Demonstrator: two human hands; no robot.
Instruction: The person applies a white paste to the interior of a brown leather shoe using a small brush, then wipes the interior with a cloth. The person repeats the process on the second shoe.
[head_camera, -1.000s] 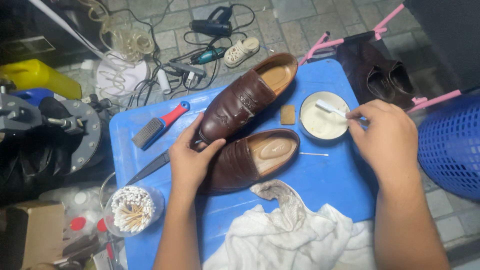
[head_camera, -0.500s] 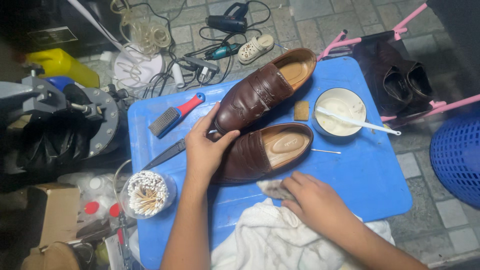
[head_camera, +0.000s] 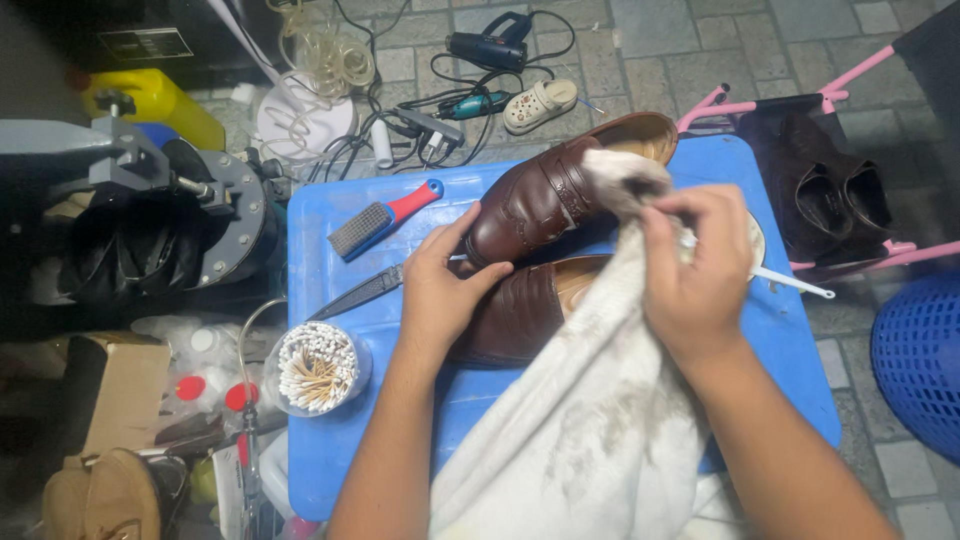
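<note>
Two brown shoes lie on the blue tabletop (head_camera: 330, 420). Left hand (head_camera: 440, 290) clamps the upper shoe (head_camera: 535, 205) by its toe, steadying it, while right hand (head_camera: 700, 275) grips the stained white cloth (head_camera: 590, 420) bunched above it, ready for wiping.

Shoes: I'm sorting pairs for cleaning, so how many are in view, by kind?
Brown loafers on the blue table: 2, one under the left hand, one behind the white cloth held by the right hand
Dark brown shoes on the pink rack: 2
Small white clog: 1
Total: 5
</note>
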